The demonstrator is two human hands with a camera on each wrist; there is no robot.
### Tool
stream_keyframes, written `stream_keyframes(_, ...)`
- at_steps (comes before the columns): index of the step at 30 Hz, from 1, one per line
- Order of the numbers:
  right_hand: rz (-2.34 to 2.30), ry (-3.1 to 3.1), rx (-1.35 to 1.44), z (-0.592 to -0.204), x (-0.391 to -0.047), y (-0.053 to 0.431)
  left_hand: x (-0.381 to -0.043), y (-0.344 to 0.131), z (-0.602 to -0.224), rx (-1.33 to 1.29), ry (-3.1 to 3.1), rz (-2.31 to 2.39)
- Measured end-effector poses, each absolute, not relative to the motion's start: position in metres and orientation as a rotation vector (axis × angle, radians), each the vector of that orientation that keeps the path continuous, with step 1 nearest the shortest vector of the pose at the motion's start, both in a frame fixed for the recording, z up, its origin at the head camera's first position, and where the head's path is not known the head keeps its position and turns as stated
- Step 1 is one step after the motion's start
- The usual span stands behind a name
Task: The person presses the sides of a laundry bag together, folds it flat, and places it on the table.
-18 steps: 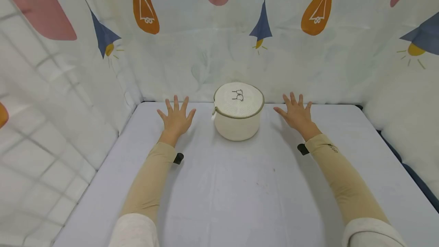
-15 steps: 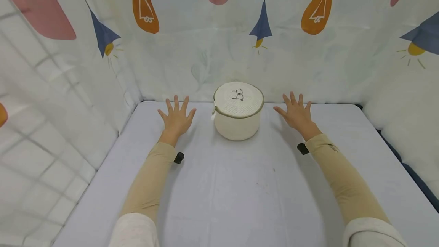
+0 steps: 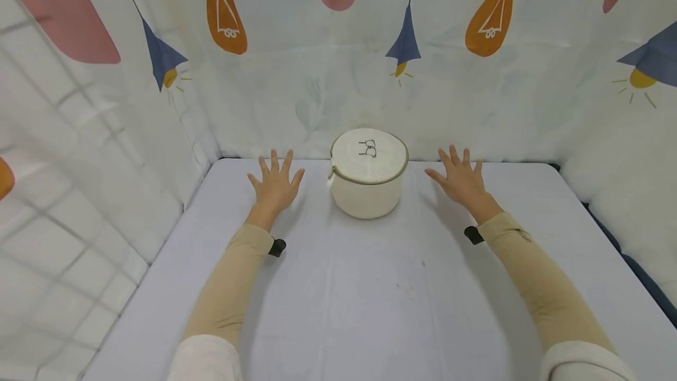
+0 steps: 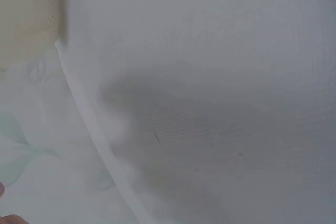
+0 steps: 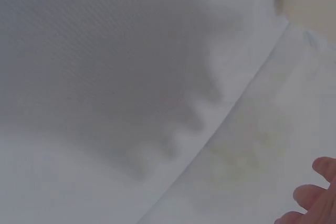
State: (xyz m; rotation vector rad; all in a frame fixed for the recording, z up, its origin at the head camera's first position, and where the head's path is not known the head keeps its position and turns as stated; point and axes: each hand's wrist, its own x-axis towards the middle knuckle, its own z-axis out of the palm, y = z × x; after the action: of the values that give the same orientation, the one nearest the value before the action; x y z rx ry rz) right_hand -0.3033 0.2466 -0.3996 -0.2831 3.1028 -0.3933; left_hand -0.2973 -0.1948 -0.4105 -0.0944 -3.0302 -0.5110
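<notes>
A cream round zippered laundry bag (image 3: 367,199) stands upright near the table's far edge, with a mesh lid, a brownish zip round its rim and a small line drawing on top. Left of it my left hand (image 3: 275,190) is held with fingers spread, apart from the bag. On the other side my right hand (image 3: 464,184) is spread likewise, also apart from it. Both hands hold nothing and cast shadows on the table. The bag's side (image 4: 26,14) shows at the left wrist view's upper left. Several fingertips (image 5: 308,196) enter the right wrist view.
A pale cloth-covered table (image 3: 359,310) spreads below. Behind it hangs a white curtain (image 3: 328,87) printed with bulbs and lamps; more white fabric closes in both sides. Dark devices (image 3: 277,247) are worn at both wrists.
Both hands have shifted slightly to the right and back toward me, the right one a little more. Their fingers remain spread, and the bag stays in place.
</notes>
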Motion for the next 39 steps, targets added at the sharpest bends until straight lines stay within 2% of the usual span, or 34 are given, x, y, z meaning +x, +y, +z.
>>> stream_keyframes(21,-0.413,3.123,-0.397,-0.381,-0.283,0.247,-0.285,-0.178,-0.401,-0.212,-2.929,-0.634)
stream_keyframes(39,-0.517,3.115,-0.523,-0.365,-0.271,0.228,-0.276,-0.163,-0.394,-0.293,-2.808,-0.847)
